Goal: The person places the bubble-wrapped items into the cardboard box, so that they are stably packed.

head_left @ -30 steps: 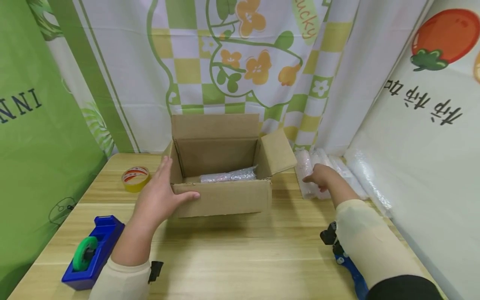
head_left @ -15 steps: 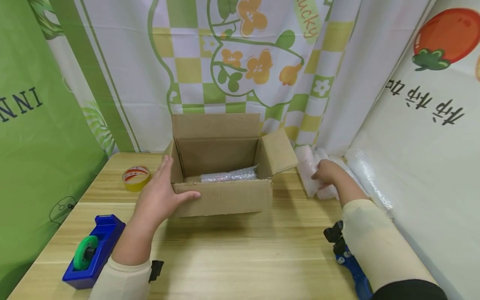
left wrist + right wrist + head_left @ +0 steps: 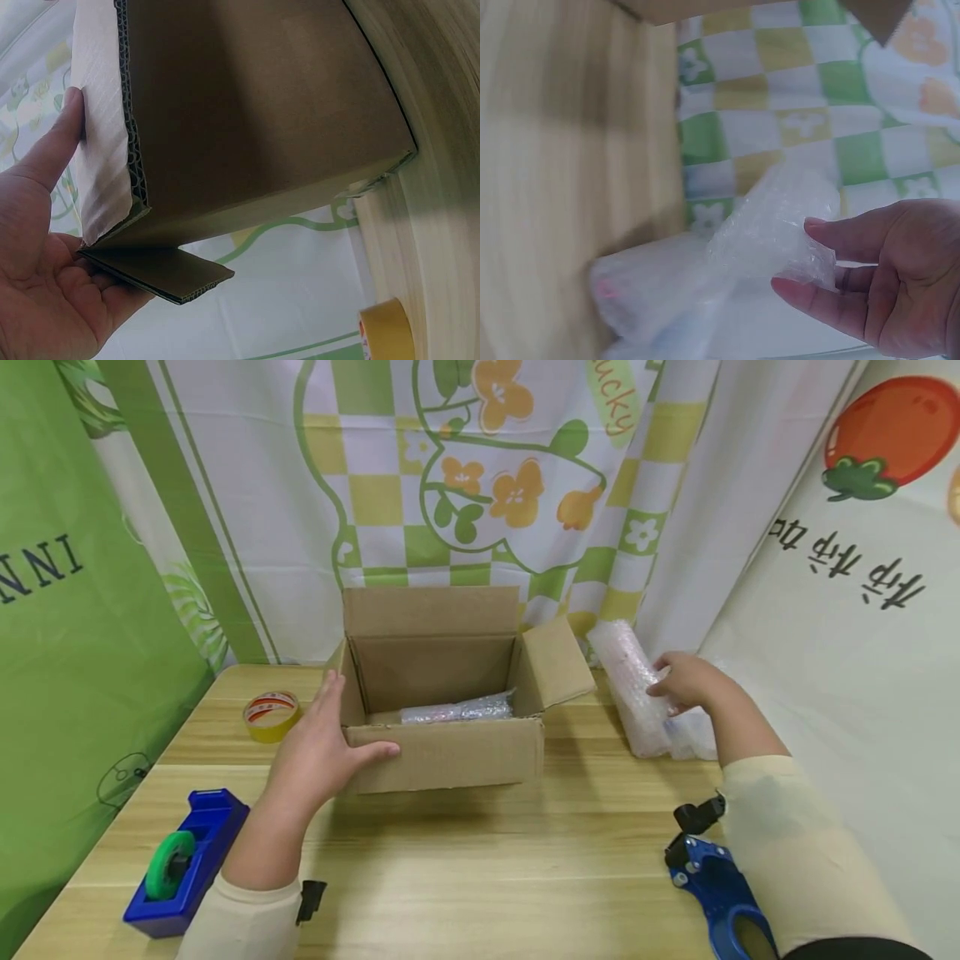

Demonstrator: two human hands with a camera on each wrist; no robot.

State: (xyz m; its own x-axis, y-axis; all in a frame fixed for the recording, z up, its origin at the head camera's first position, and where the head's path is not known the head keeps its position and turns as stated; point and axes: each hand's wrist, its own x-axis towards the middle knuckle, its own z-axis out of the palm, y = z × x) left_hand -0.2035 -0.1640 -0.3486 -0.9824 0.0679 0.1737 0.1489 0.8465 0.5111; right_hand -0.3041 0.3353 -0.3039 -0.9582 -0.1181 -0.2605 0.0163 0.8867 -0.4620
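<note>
Bubble-wrapped bundle [image 3: 636, 697] at right rear of tabletop [image 3: 480, 852], tilted, far end raised toward curtain [image 3: 480, 485], near end down beside further wrapped bundles [image 3: 693, 735]. Contents hidden under wrap; faint pink tint only. Blurred in right wrist view [image 3: 772, 232], lower part smeared, edges hard to trace. Right hand [image 3: 686, 681] on bundle's right side, grip clamped on it: thumb and fingers [image 3: 810, 296] pinching wrap from either side. Palm mostly cut off at frame edge in wrist view.

Cardboard box [image 3: 442, 693] at tabletop centre, flaps open, well apart from right hand, right flap just short of bundle. Inside, a second wrapped item [image 3: 457, 710] lying along floor of box, partly hidden by front wall. Left hand [image 3: 318, 752] flat against box's front-left corner, grip apart, fingers straight, thumb [image 3: 378, 750] across front wall. Left wrist view: corrugated corner edge [image 3: 131, 142] against palm [image 3: 45, 300], small flap below it, fingertip [image 3: 71, 105] on outer face; box interior out of sight.

Yellow tape roll [image 3: 272, 717] left of box, just beyond left hand, not touching. Blue tape dispenser [image 3: 183, 864] with green wheel at near left. Blue handled tool [image 3: 712, 893] at near right, partly hidden by right sleeve [image 3: 795, 860], cut off by bottom edge; type unclear.
</note>
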